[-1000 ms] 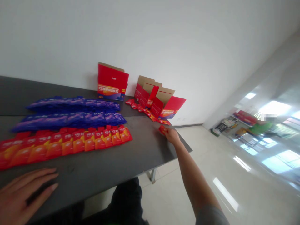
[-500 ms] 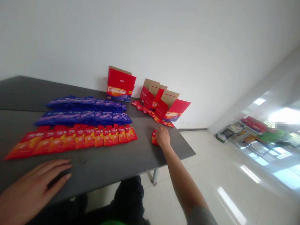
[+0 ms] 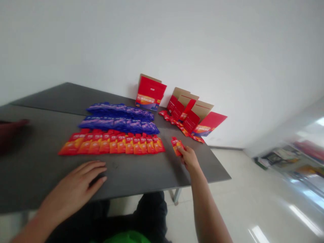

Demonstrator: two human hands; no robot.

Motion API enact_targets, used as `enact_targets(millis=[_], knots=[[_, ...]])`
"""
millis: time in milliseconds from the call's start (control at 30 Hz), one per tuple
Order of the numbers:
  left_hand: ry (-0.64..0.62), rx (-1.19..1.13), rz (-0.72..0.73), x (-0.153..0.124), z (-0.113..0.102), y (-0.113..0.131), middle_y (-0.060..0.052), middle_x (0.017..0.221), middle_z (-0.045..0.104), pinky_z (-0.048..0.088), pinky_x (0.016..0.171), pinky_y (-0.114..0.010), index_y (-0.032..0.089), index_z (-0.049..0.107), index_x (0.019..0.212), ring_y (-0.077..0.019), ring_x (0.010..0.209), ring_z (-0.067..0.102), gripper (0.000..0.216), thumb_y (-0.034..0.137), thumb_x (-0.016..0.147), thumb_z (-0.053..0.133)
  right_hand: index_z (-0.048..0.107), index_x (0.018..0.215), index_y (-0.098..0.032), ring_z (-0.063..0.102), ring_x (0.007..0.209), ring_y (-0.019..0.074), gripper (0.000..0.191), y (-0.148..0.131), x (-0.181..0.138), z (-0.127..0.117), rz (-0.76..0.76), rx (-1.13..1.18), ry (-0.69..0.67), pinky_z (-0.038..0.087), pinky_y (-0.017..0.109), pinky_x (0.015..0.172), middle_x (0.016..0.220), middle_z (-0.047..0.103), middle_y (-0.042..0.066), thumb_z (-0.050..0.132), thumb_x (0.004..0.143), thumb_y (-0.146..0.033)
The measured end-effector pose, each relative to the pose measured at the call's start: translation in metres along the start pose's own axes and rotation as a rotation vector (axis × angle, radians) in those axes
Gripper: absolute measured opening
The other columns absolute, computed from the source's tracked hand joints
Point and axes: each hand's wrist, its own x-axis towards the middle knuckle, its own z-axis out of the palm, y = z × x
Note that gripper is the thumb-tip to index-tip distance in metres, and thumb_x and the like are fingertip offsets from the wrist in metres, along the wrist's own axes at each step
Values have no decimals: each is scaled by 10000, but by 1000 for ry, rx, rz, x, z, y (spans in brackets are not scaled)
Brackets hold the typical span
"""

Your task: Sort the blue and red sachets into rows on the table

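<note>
Red-and-orange flat foil sachets, probably light, limp and slippery, best pinched by an edge, sit clamped in the right hand's grip just right of the red sachet row, left hand flat, fingers spread, on the grey worktop.

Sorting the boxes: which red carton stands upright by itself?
The left red carton against the wall, behind the purple pouches; the other cartons lean together to its right.

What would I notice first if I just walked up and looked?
The bright row of red pouches lined up across the grey table, with two rows of blue pouches just behind it. Next, the open red boxes standing against the white wall. At the row's right end, the right hand holds a red pouch; the left hand rests flat.
</note>
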Motion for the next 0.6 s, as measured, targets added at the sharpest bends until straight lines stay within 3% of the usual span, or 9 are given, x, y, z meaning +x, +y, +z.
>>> enact_targets(millis=[100,167,233,300,400,500,600], knots=[[-15,-4,17,2,-12,12,-48,1336,701,458,1149,-455,285,748,1180,-280,1279,620,411,554,958,529,532,933,-212,492,401,105,360,-40,-22,53,-50,359,-262,322,203,350,634,603,-24,660,873,-543],[-11,-10,20,3,-15,16,-57,1341,698,465,1144,-455,276,741,1186,-274,1285,611,384,518,971,534,551,971,-196,609,478,135,338,-72,-42,99,-42,392,-534,389,195,369,708,658,18,664,893,-504],[6,-18,15,3,-16,19,-56,1332,704,475,1135,-456,275,741,1178,-272,1283,612,356,491,971,548,557,952,-184,644,491,150,274,-101,-57,147,-49,325,-702,414,192,382,697,666,27,606,953,-454],[24,-30,16,2,-16,20,-53,1320,711,481,1131,-461,276,743,1171,-271,1281,613,334,469,967,562,561,903,-188,619,456,144,238,-124,-63,190,-82,208,-706,395,189,387,631,640,5,554,989,-409],[39,-42,36,1,-15,21,-52,1312,717,479,1137,-477,274,740,1179,-271,1280,611,310,424,967,571,587,788,-192,587,503,123,268,-143,-60,236,-192,49,-510,379,185,446,591,592,-26,570,971,-386],[38,-33,46,0,-14,20,-52,1326,710,472,1147,-488,269,731,1202,-271,1290,603,306,392,968,578,604,671,-189,562,600,123,340,-148,-55,261,-318,-48,-382,387,196,529,599,563,-34,598,940,-397],[33,-29,49,-1,-13,19,-52,1340,701,472,1150,-491,270,725,1210,-270,1297,596,304,387,970,580,619,631,-190,576,650,148,346,-146,-55,274,-328,-146,-410,421,224,603,615,572,-17,592,933,-356]])
